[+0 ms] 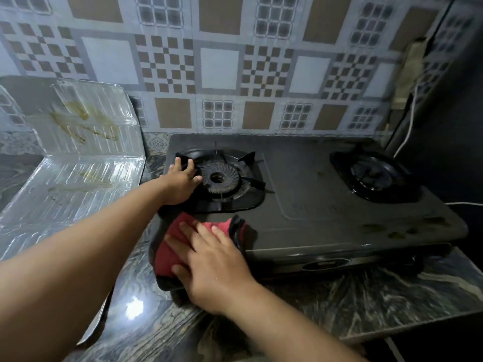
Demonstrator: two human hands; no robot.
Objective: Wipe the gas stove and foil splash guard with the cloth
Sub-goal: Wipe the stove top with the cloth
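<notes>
Here, right hand (209, 259) flat on cloth (170, 246), left hand (181, 182) gripping burner grate (245, 178).

Head view looks forward and down, close over the gas stove (326, 205) front

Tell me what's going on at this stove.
A person is wiping the gas stove. The right hand presses a red cloth flat on the stove's front left corner. The left hand grips the pan support of the left burner. The foil splash guard, lying to the left, shows brown stains.
</notes>
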